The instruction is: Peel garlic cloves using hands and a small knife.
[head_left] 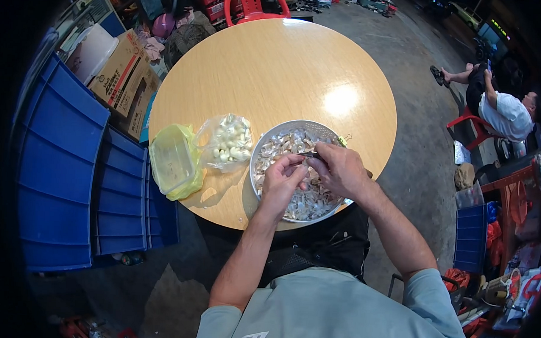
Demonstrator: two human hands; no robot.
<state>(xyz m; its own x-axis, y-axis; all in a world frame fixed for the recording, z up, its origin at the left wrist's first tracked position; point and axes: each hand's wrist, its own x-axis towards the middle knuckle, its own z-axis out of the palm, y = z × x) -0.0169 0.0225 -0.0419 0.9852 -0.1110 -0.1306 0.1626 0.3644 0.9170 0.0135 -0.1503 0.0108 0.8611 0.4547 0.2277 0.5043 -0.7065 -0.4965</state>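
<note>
Both hands are over a white perforated colander full of garlic cloves and papery skins. My right hand is closed around a small knife; its dark blade points left between the two hands. My left hand is pinched close to the blade, on what looks like a garlic clove, mostly hidden by the fingers. Left of the colander lies a clear plastic bag of peeled garlic cloves. Farther left, a clear plastic tub sits in a yellow bag.
The round wooden table carries all of this, with skin scraps near its front edge. Blue crates and cardboard boxes stand at the left. A red chair is behind the table. Right, a person sits on another chair.
</note>
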